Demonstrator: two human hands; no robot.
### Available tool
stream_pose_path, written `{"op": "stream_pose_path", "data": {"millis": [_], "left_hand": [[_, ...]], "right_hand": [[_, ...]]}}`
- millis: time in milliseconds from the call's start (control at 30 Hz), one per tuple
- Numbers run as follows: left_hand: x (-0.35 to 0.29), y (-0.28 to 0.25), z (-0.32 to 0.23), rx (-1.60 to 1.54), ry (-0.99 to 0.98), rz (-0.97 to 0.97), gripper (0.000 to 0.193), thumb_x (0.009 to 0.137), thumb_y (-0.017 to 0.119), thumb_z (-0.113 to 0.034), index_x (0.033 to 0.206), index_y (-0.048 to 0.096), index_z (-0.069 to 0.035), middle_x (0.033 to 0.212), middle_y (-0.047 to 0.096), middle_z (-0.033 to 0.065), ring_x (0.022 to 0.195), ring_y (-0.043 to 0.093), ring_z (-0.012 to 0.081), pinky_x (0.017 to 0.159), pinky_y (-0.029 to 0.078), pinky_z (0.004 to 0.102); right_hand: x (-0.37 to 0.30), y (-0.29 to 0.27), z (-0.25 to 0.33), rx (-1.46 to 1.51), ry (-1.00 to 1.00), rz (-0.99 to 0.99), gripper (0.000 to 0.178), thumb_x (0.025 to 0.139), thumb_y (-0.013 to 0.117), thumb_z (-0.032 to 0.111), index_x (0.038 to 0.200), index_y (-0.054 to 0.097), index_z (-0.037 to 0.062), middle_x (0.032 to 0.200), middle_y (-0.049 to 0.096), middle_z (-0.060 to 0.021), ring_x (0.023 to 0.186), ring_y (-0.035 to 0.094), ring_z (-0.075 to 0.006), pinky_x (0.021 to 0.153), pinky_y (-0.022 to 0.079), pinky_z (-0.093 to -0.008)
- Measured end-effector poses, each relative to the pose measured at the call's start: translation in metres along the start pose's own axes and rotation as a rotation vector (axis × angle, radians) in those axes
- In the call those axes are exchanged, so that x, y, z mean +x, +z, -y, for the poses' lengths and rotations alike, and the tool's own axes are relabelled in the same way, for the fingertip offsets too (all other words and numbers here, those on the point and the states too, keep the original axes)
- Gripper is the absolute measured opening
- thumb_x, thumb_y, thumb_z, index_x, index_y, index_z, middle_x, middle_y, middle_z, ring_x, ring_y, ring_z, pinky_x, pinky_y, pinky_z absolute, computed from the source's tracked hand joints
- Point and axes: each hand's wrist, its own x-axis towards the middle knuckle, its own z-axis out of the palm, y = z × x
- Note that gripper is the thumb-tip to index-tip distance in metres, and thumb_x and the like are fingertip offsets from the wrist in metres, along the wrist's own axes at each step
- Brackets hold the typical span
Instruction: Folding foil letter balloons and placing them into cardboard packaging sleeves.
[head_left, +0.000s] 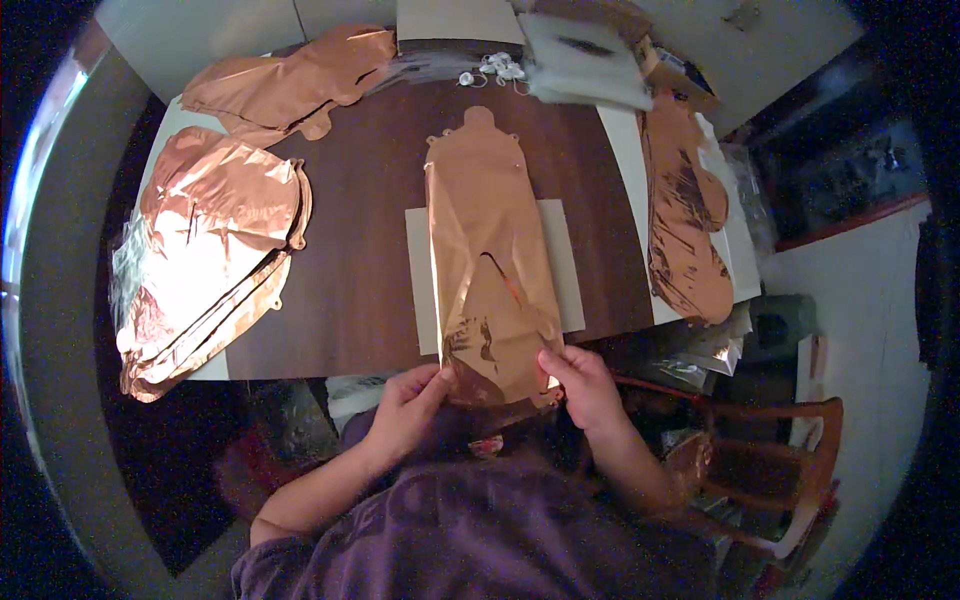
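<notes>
Purple shirt point(450, 535) lies nearest, foil point(480, 190) pinched between both hands' fingers point(565, 370).

dark purple short-sleeved shirt point(440, 540)

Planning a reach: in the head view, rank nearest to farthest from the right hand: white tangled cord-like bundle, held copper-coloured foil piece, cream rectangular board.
1. Foil piece: in the right hand.
2. Board: beneath it, sides showing.
3. Cord-like bundle: far side, beyond both.
</notes>
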Motion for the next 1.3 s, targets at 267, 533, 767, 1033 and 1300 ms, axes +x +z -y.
{"op": "stream_pose_path", "data": {"millis": [267,533,767,1033,1300], "left_hand": [[0.002,0.001,0.012,-0.063,-0.057,-0.039,0.024,0.097,0.058,-0.023,0.101,0.067,0.000,0.093,0.068,0.0005,0.080,0.058,0.0069,0.070,0.047,0.0230],[0.001,0.013,-0.001,-0.194,-0.176,-0.132,0.025,0.099,0.055,-0.022,0.095,0.067,0.000,0.087,0.068,0.0010,0.076,0.059,0.0063,0.071,0.048,0.0226],[0.000,-0.003,0.004,-0.013,-0.257,0.022,0.026,0.097,0.058,-0.023,0.102,0.067,0.000,0.098,0.070,0.0041,0.087,0.062,0.0102,0.080,0.049,0.0262],[0.003,0.007,-0.017,-0.509,-0.413,0.049,0.023,0.097,0.056,-0.020,0.104,0.063,0.000,0.095,0.069,0.0082,0.088,0.065,0.0164,0.082,0.052,0.0305],[0.003,0.012,-0.003,-0.317,-0.237,-0.037,0.021,0.099,0.054,-0.020,0.095,0.062,-0.002,0.085,0.067,0.0061,0.075,0.064,0.0140,0.069,0.053,0.0278]], "right_hand": [[0.000,-0.001,-0.008,0.007,0.021,-0.122,0.027,0.095,0.059,0.032,0.086,0.066,0.0072,0.064,0.052,0.0069,0.054,0.042,-0.0033,0.049,0.032,-0.0212],[0.000,0.008,0.004,0.105,0.064,-0.151,0.031,0.097,0.056,0.034,0.082,0.064,0.0091,0.064,0.053,0.0067,0.056,0.046,-0.0042,0.050,0.035,-0.0215],[-0.005,-0.001,0.009,-0.025,-0.068,-0.155,0.027,0.095,0.060,0.031,0.083,0.064,0.0069,0.068,0.058,0.0045,0.059,0.051,-0.0050,0.055,0.040,-0.0214],[-0.002,0.004,-0.004,0.017,-0.053,-0.173,0.027,0.095,0.060,0.028,0.079,0.062,0.0070,0.066,0.057,0.0029,0.052,0.050,-0.0067,0.046,0.039,-0.0229],[-0.003,0.013,-0.005,0.095,-0.069,-0.243,0.023,0.095,0.060,0.026,0.085,0.066,0.0059,0.069,0.059,0.0032,0.058,0.051,-0.0054,0.053,0.040,-0.0227]]}}
